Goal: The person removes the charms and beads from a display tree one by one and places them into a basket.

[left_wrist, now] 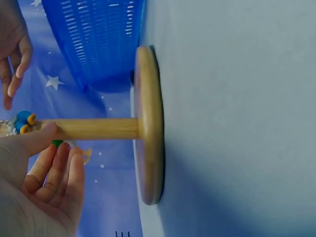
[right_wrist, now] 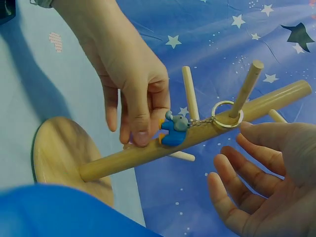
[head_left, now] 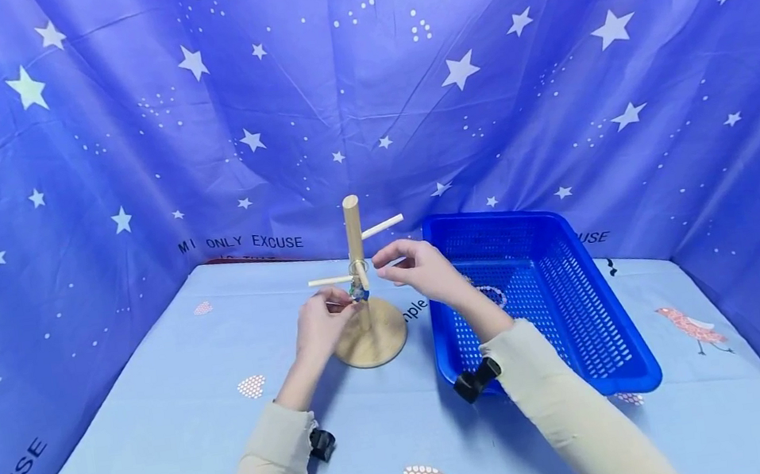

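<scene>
A wooden peg stand [head_left: 353, 224] has a round base [left_wrist: 150, 123] and several thin pegs. A keychain's metal ring [right_wrist: 240, 121] hangs round one peg [right_wrist: 248, 84]. Its short chain leads to a small blue figure [right_wrist: 173, 136] with a grey head and yellow feet, lying against the post. My left hand [head_left: 323, 324] is beside the figure, its thumb on the post and its fingers loosely bent. A bit of green [left_wrist: 58, 142] shows by those fingertips; what it belongs to is hidden. Near the ring, my right hand [right_wrist: 269, 173] has relaxed, parted fingers and holds nothing.
A blue perforated basket [head_left: 605, 303] stands right of the stand, under my right forearm. Inside it lies a beaded loop [head_left: 496, 295]. Behind the light blue tablecloth [head_left: 177, 392] hangs a starry blue curtain [head_left: 330, 75].
</scene>
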Tool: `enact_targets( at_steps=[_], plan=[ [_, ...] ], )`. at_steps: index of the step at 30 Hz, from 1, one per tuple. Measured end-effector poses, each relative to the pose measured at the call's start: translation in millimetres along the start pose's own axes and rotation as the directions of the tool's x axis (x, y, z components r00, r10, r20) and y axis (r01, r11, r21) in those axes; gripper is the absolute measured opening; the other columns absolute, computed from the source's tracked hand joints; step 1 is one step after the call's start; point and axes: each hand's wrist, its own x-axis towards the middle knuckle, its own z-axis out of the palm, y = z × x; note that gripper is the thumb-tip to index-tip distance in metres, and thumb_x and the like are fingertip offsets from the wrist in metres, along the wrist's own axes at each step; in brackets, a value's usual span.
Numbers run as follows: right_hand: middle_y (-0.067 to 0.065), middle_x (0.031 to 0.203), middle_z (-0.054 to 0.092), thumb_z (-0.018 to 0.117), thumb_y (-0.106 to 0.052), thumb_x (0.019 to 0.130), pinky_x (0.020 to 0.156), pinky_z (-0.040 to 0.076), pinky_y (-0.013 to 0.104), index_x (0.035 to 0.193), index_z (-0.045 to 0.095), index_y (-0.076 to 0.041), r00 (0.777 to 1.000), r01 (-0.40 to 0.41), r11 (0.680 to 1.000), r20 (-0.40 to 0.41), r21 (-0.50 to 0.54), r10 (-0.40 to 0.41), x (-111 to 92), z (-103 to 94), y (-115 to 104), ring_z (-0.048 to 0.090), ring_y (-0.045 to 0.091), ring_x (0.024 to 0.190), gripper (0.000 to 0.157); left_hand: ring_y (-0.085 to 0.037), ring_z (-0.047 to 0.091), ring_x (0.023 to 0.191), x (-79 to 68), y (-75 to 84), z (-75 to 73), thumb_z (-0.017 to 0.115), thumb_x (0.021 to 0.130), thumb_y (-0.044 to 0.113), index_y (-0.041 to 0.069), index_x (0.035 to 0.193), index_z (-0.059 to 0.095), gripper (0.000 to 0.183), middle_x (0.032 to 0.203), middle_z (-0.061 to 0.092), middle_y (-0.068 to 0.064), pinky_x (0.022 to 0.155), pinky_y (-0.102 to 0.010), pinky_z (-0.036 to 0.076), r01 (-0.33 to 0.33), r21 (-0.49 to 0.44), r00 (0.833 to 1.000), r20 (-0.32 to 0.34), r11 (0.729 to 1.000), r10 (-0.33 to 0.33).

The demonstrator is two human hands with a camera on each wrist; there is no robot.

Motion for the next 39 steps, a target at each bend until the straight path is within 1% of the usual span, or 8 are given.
enact_targets(
  at_steps=[8, 13, 17, 23, 26, 31, 35, 39],
  plan=[
    [0.019, 0.117, 0.07, 0.066, -0.013, 0.095, 0.083, 0.059, 0.041, 0.115, 0.068, 0.0, 1.0, -0.018, 1.0, -0.012, -0.003, 0.018, 1.3, 6.5, -0.8, 0.071, 0.025, 0.096, 0.024, -0.027, 0.071, 0.09, 4.2, -5.1, -16.3, 0.077, 0.086, 0.014, 0.002, 0.099, 0.07, 0.019, 0.099, 0.074, -0.016, 0.08, -0.031, 0.058, -0.037, -0.069, 0.999, -0.043, 0.997, 0.034],
    [0.019, 0.117, 0.07, 0.066, -0.012, 0.095, 0.081, 0.06, 0.036, 0.115, 0.067, 0.001, 0.999, -0.029, 1.0, -0.024, 0.0, 0.029, 3.3, 9.5, -1.6, 0.071, 0.025, 0.096, 0.024, -0.007, 0.069, 0.082, 7.0, -6.8, -32.1, 0.073, 0.088, 0.007, 0.0, 0.103, 0.066, 0.018, 0.104, 0.074, -0.02, 0.074, -0.017, 0.055, -0.032, -0.154, 0.997, -0.079, 0.988, 0.02],
    [0.018, 0.118, 0.07, 0.066, -0.012, 0.095, 0.084, 0.06, 0.04, 0.116, 0.067, 0.002, 0.998, -0.05, 0.999, -0.034, 0.0, 0.05, 3.8, 11.1, -4.1, 0.071, 0.026, 0.097, 0.025, 0.006, 0.063, 0.075, 9.9, -5.9, -45.3, 0.067, 0.091, -0.001, -0.006, 0.106, 0.062, 0.016, 0.107, 0.07, -0.027, 0.072, -0.013, 0.055, -0.046, -0.261, 0.995, -0.102, 0.964, 0.019],
    [0.017, 0.117, 0.07, 0.066, -0.013, 0.096, 0.086, 0.059, 0.044, 0.115, 0.067, 0.001, 0.998, -0.053, 0.999, -0.047, -0.008, 0.052, 5.4, 12.7, -3.2, 0.071, 0.021, 0.093, 0.024, 0.007, 0.066, 0.082, 15.8, -2.6, -62.1, 0.05, 0.097, -0.01, -0.012, 0.109, 0.059, 0.015, 0.114, 0.066, -0.031, 0.08, -0.014, 0.056, -0.099, -0.375, 0.987, -0.157, 0.922, 0.043],
    [0.017, 0.115, 0.071, 0.066, -0.013, 0.096, 0.086, 0.059, 0.044, 0.112, 0.068, 0.0, 0.997, -0.058, 0.998, -0.049, -0.002, 0.058, 5.9, 13.4, -3.3, 0.07, 0.02, 0.091, 0.021, 0.004, 0.068, 0.084, 18.0, 3.3, -68.7, 0.051, 0.098, -0.009, -0.012, 0.109, 0.058, 0.014, 0.11, 0.069, -0.023, 0.082, -0.017, 0.057, -0.14, -0.409, 0.982, -0.176, 0.902, 0.073],
    [0.016, 0.113, 0.071, 0.067, -0.014, 0.095, 0.084, 0.06, 0.039, 0.107, 0.069, -0.002, 0.995, -0.078, 0.997, -0.059, 0.004, 0.078, 5.6, 15.2, -4.3, 0.07, 0.024, 0.093, 0.017, -0.001, 0.069, 0.085, 19.1, 16.1, -74.2, 0.06, 0.097, 0.001, -0.011, 0.11, 0.059, 0.017, 0.098, 0.072, 0.002, 0.081, -0.02, 0.058, -0.195, -0.45, 0.978, -0.158, 0.872, 0.137],
    [0.016, 0.111, 0.071, 0.067, -0.014, 0.095, 0.083, 0.06, 0.039, 0.105, 0.069, -0.002, 0.995, -0.078, 0.997, -0.063, 0.008, 0.078, 6.4, 17.9, -2.1, 0.07, 0.021, 0.09, 0.016, 0.001, 0.067, 0.082, 19.1, 18.2, -74.7, 0.064, 0.095, 0.003, -0.011, 0.109, 0.061, 0.02, 0.09, 0.07, 0.015, 0.078, -0.017, 0.056, -0.203, -0.428, 0.979, -0.111, 0.881, 0.172],
    [0.015, 0.109, 0.072, 0.067, -0.015, 0.095, 0.082, 0.06, 0.038, 0.103, 0.069, -0.002, 0.995, -0.078, 0.997, -0.068, 0.012, 0.078, 6.4, 19.9, 0.3, 0.068, 0.016, 0.087, 0.015, 0.002, 0.065, 0.08, 17.8, 14.8, -74.0, 0.068, 0.093, 0.005, -0.01, 0.107, 0.063, 0.021, 0.088, 0.069, 0.015, 0.076, -0.015, 0.054, -0.203, -0.374, 0.979, -0.056, 0.905, 0.196]
  ],
)
